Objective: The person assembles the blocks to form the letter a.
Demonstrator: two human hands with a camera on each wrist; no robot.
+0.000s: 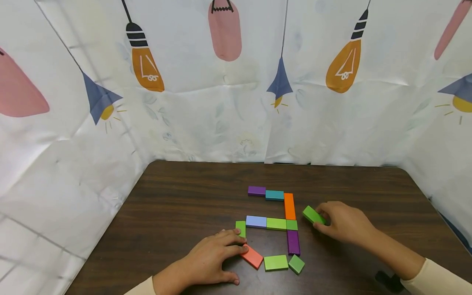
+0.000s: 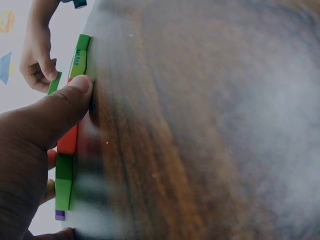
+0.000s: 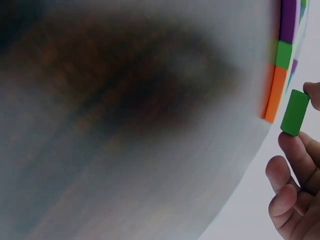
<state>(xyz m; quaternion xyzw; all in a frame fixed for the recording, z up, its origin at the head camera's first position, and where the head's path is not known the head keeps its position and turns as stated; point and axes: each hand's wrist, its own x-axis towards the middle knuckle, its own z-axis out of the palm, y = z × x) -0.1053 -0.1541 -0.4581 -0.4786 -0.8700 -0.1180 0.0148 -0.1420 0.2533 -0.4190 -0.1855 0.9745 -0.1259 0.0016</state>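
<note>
In the head view my right hand [image 1: 346, 223] pinches a green block [image 1: 313, 215] between thumb and fingers, right of the laid-out blocks. The same green block [image 3: 295, 112] shows between the fingertips in the right wrist view. My left hand [image 1: 212, 260] lies low over the table with fingers spread. Its fingertips rest on a coral block [image 1: 253, 258] and at an upright green block [image 1: 240, 228], partly covering both. Its thumb points away from the coral block. Beside the coral block lie a lime block [image 1: 275, 263] and a tilted small green block [image 1: 296, 264].
On the dark wooden table [image 1: 184, 196], an orange block [image 1: 289, 206], a purple block [image 1: 293, 242], a teal block [image 1: 274, 195] and a periwinkle block [image 1: 256, 221] belong to the angular row. A patterned curtain [image 1: 221, 123] hangs behind. A black object [image 1: 389, 282] is near the right sleeve.
</note>
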